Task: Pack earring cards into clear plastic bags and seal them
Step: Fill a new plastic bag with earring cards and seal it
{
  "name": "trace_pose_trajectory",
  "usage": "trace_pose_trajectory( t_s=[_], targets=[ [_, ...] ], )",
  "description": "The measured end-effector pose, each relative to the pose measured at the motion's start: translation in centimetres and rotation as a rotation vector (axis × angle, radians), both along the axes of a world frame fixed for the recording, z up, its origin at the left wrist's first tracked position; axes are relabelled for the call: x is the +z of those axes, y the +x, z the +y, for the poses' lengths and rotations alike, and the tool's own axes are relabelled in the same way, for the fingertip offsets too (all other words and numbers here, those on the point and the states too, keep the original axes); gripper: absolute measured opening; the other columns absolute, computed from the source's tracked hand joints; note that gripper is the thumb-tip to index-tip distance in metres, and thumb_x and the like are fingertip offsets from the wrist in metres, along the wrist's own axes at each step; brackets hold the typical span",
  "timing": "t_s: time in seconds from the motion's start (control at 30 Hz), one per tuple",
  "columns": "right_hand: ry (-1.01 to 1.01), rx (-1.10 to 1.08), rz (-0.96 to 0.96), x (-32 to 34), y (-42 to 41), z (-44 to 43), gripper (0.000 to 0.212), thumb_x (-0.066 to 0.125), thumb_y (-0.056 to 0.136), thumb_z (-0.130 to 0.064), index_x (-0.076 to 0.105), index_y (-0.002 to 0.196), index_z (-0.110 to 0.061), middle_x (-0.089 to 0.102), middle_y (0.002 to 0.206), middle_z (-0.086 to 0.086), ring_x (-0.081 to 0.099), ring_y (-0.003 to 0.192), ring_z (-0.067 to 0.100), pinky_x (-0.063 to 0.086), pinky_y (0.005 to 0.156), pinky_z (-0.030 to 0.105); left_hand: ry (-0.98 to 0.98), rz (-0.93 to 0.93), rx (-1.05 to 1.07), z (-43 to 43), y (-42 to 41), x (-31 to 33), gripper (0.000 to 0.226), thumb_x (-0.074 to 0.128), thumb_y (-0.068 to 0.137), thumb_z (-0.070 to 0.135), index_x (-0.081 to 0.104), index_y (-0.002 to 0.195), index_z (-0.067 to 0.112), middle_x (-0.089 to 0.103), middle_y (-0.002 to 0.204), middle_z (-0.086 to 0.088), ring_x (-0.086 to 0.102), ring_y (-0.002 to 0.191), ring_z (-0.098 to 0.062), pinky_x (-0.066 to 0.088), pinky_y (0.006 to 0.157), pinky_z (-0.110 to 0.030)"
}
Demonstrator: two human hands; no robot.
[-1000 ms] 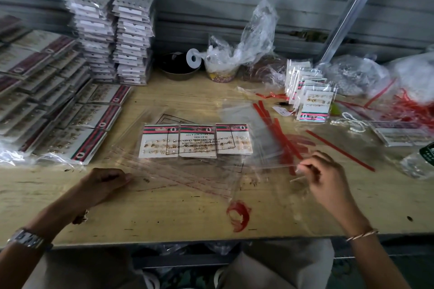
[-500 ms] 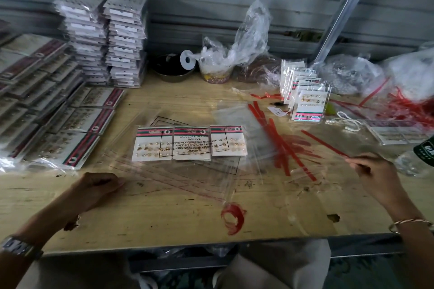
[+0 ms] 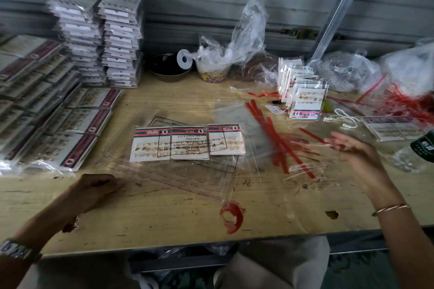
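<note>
Three earring cards (image 3: 187,143) with red-green header stripes lie side by side inside a clear plastic bag (image 3: 234,171) printed with a warning text, in the middle of the wooden table (image 3: 164,223). My left hand (image 3: 94,191) sits at the bag's near-left edge, its fingers curled down onto the plastic. My right hand (image 3: 357,159) hovers to the right over loose red peel strips (image 3: 281,145). It is blurred, and its fingers stretch out leftward. A curled red strip (image 3: 231,216) lies at the bag's near corner.
Bagged card sets (image 3: 58,119) cover the left side, with two tall card stacks (image 3: 101,37) behind them. Upright bagged cards (image 3: 305,98) stand at the back right. A dark bowl (image 3: 169,70), a tape spool (image 3: 184,59), crumpled plastic bags (image 3: 234,47) and a red strip heap (image 3: 408,101) line the back.
My right hand pinched a strip at the bag's right edge, carried it off to the right and now has its fingers spread. My left hand stayed in place.
</note>
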State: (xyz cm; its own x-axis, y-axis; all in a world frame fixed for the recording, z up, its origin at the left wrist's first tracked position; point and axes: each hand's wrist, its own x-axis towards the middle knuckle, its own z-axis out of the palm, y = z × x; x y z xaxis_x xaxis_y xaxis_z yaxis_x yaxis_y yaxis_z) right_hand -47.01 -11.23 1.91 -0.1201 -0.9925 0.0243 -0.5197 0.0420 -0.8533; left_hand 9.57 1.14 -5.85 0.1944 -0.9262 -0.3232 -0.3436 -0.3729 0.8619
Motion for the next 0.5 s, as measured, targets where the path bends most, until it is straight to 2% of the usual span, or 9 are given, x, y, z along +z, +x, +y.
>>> trace_pose_trajectory(
  t_s=[0.07, 0.17, 0.23, 0.27, 0.3, 0.33, 0.4, 0.5],
  targets=[
    [-0.053, 0.063, -0.1, 0.8, -0.4, -0.3, 0.05, 0.038, 0.084, 0.018, 0.054, 0.127, -0.003, 0.073, 0.104, 0.004, 0.064, 0.103, 0.009, 0.05, 0.085, 0.013, -0.023, -0.004, 0.005, 0.0, -0.3, 0.2, 0.032, 0.061, 0.089, 0.01, 0.077, 0.069, 0.028, 0.07, 0.064, 0.005, 0.06, 0.061, -0.007, 0.04, 0.062, -0.027],
    [-0.239, 0.151, 0.04, 1.7, -1.1, -0.4, 0.04, 0.035, 0.09, 0.002, 0.063, 0.117, -0.005, 0.068, 0.111, 0.009, 0.063, 0.104, 0.016, 0.051, 0.091, 0.023, -0.046, -0.034, -0.016, 0.0, -0.9, 0.6, 0.032, 0.061, 0.089, 0.012, 0.077, 0.066, 0.028, 0.068, 0.06, 0.006, 0.057, 0.051, 0.002, 0.04, 0.059, -0.026],
    [-0.26, 0.138, 0.403, 1.3, -1.7, -0.6, 0.026, 0.053, 0.087, -0.005, 0.07, 0.107, -0.004, 0.071, 0.103, 0.012, 0.065, 0.095, 0.022, 0.052, 0.087, 0.025, -0.038, -0.046, -0.018, 0.2, -1.0, 0.8, 0.03, 0.062, 0.089, 0.013, 0.077, 0.067, 0.026, 0.069, 0.062, 0.003, 0.059, 0.053, -0.002, 0.041, 0.06, -0.027],
    [-0.171, 0.076, 0.585, 1.0, -1.5, -1.1, 0.023, 0.063, 0.08, 0.001, 0.072, 0.101, -0.001, 0.072, 0.098, 0.017, 0.065, 0.092, 0.028, 0.053, 0.085, 0.028, -0.041, -0.041, -0.014, 0.2, -0.9, 0.8, 0.029, 0.062, 0.089, 0.014, 0.077, 0.067, 0.025, 0.07, 0.064, 0.001, 0.06, 0.055, -0.007, 0.042, 0.061, -0.028],
    [-0.228, 0.018, 0.789, 0.5, -1.0, -1.4, 0.025, 0.068, 0.073, 0.008, 0.073, 0.097, 0.002, 0.071, 0.096, 0.022, 0.064, 0.092, 0.034, 0.054, 0.085, 0.034, -0.048, -0.033, -0.014, 0.2, -0.8, 0.9, 0.029, 0.062, 0.09, 0.014, 0.077, 0.067, 0.024, 0.07, 0.065, -0.001, 0.06, 0.058, -0.011, 0.043, 0.062, -0.029],
    [-0.298, 0.006, 0.854, 0.0, -0.5, -1.4, 0.027, 0.067, 0.07, 0.013, 0.073, 0.095, 0.004, 0.07, 0.094, 0.024, 0.064, 0.09, 0.038, 0.054, 0.083, 0.039, -0.058, -0.022, -0.023, 0.3, -0.9, 1.0, 0.029, 0.062, 0.09, 0.014, 0.077, 0.067, 0.023, 0.07, 0.066, -0.004, 0.061, 0.06, -0.015, 0.043, 0.064, -0.03],
    [-0.425, -0.01, 0.758, -0.4, 1.1, -1.0, 0.025, 0.064, 0.072, 0.016, 0.073, 0.093, 0.004, 0.07, 0.088, 0.023, 0.066, 0.082, 0.038, 0.053, 0.077, 0.04, -0.095, -0.009, -0.036, 0.4, -1.0, 1.1, 0.03, 0.061, 0.09, 0.014, 0.076, 0.067, 0.025, 0.07, 0.065, -0.001, 0.061, 0.059, -0.013, 0.043, 0.063, -0.031],
    [-0.556, 0.06, 0.663, -0.6, 3.6, -0.3, 0.024, 0.062, 0.076, 0.014, 0.072, 0.093, 0.0, 0.066, 0.088, 0.015, 0.062, 0.081, 0.03, 0.053, 0.074, 0.039, -0.116, -0.073, -0.013, 0.4, -1.1, 1.0, 0.036, 0.061, 0.09, 0.016, 0.073, 0.06, 0.031, 0.063, 0.054, 0.011, 0.052, 0.054, -0.009, 0.039, 0.058, -0.028]
  ],
)
